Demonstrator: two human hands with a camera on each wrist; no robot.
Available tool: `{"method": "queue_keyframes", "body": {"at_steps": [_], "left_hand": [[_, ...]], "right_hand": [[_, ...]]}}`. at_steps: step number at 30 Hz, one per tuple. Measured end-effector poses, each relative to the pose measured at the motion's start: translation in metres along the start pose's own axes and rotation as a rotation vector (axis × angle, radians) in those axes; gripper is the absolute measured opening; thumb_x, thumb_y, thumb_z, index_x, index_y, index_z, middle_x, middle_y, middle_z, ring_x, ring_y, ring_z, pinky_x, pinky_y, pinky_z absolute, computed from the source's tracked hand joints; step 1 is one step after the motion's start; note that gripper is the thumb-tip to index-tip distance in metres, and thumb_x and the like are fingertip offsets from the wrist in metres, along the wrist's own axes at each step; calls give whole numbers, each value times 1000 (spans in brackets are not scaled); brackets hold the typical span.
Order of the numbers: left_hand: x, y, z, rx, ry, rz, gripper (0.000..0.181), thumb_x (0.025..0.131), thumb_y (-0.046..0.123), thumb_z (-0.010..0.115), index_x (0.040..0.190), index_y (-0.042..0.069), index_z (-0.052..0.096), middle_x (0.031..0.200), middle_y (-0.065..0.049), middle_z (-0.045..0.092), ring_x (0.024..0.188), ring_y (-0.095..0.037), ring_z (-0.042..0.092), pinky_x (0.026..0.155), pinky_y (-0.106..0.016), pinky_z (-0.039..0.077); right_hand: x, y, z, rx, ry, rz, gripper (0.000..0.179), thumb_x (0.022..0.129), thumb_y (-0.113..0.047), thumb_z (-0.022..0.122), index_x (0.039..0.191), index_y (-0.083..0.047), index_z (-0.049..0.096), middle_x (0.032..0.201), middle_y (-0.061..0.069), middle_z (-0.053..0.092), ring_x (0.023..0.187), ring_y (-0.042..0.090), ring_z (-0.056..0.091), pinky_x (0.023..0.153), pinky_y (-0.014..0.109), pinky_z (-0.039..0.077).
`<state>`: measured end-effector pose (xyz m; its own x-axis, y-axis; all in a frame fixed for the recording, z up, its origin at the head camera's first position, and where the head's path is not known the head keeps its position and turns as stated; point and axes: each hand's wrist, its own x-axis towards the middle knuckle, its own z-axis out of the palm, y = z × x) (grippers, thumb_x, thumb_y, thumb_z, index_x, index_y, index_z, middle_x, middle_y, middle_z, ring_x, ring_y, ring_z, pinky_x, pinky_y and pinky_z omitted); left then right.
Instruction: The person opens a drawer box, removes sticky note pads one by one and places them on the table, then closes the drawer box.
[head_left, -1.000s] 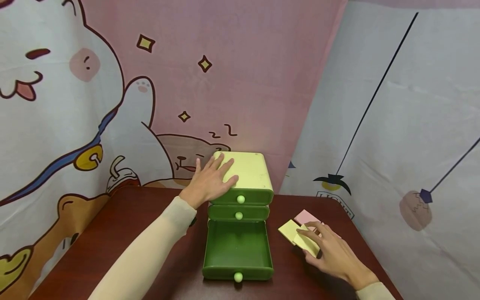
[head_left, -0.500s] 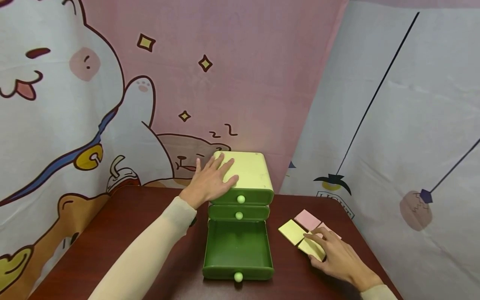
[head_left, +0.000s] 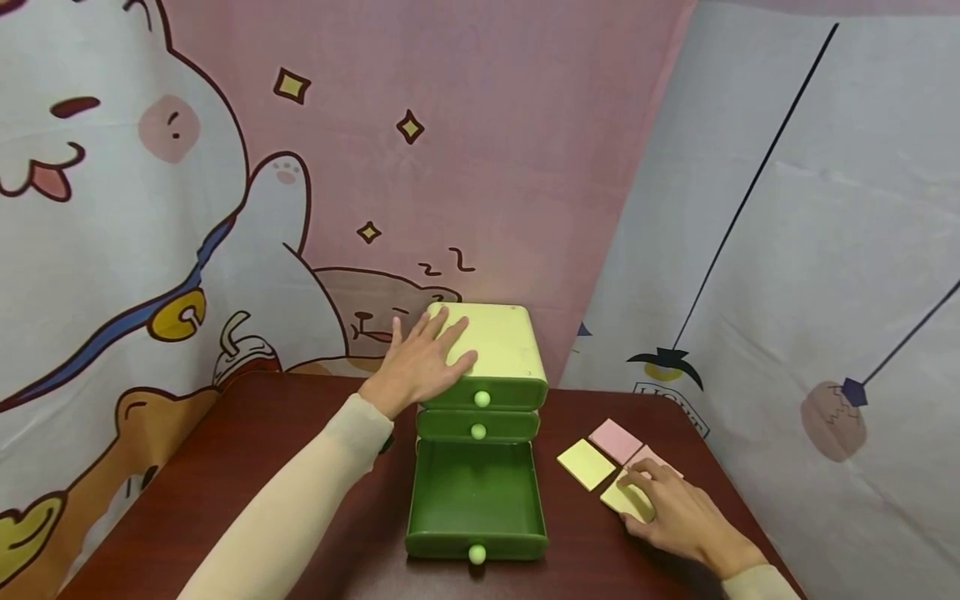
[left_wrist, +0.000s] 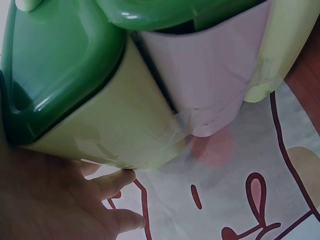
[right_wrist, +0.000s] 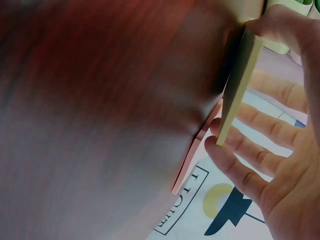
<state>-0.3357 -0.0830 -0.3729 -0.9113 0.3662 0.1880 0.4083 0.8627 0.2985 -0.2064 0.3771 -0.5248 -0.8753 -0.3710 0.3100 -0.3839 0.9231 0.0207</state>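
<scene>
My left hand [head_left: 416,367] rests with spread fingers on the pale yellow top of a small drawer cabinet [head_left: 501,342]. Its lowest green drawer [head_left: 476,492] is pulled out with nothing in it. In the left wrist view, fingers [left_wrist: 117,184] lie along the cabinet's yellow panel. At the right, my right hand [head_left: 678,517] grips a yellow sticky note pad [head_left: 626,500] by its edges. The right wrist view shows that pad [right_wrist: 239,87] tilted between thumb and fingertips, close over the table. Another yellow pad [head_left: 586,464] lies just to its left.
Two pink sticky note pads, a farther one [head_left: 615,439] and a nearer one [head_left: 651,458] partly behind my right hand, lie on the dark red table [head_left: 315,467]. A cartoon-printed cloth [head_left: 517,150] hangs behind and at the sides.
My right hand has shifted slightly right and toward me with its yellow pad, which no longer overlaps the other yellow pad. The left hand and cabinet have not moved.
</scene>
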Motion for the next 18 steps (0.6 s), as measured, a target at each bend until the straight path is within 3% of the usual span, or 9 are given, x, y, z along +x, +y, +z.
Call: {"method": "queue_keyframes", "body": {"at_steps": [9,18], "left_hand": [[0,-1,2,-2,5,4,83,117,76,30,188,34,27,199,-8,13,186,-41,11,143,-81,-6],[-1,0,0,-7,7,0,83,117,77,31,188,35,27,199,-7,12,186,-40,11,144,-80,-6]], "right_hand": [[2,0,-1,10,-53,25,48,80,-48,102,121,-29,84,130,-5,76,106,22,79,68,41,64],[3,-1,-2,21,-84,17,49,82,-52,102,122,-30,84,130,-4,77,99,21,79,64,40,62]]}}
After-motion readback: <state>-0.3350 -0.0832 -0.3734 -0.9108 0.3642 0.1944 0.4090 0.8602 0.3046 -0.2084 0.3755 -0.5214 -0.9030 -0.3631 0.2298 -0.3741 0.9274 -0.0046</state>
